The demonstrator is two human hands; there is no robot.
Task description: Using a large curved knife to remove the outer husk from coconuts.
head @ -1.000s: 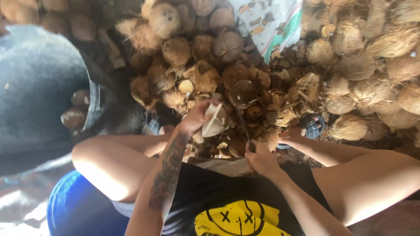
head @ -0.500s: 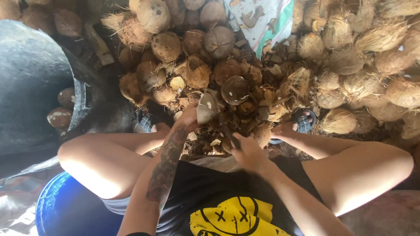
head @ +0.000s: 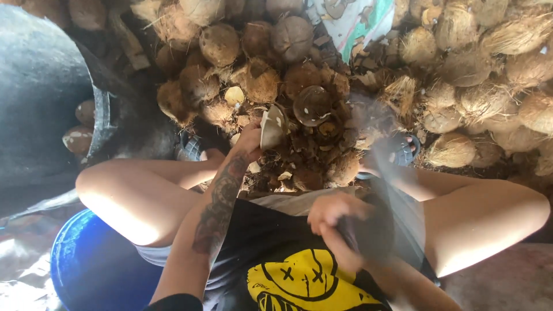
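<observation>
A: Left hand (head: 249,141) grips the pale, curved coconut-shell piece (head: 272,128) above the husk pile (head: 299,167).

B: Right hand (head: 337,226) clenches a blurred dark blade (head: 368,173); a mistimed swing could cut fingers.

Outdoor coconut-husking work area: big heap of husked coconuts (head: 461,63), loose husk scraps (head: 299,173) on the ground, large black tub (head: 40,86), blue barrel (head: 86,265).
</observation>
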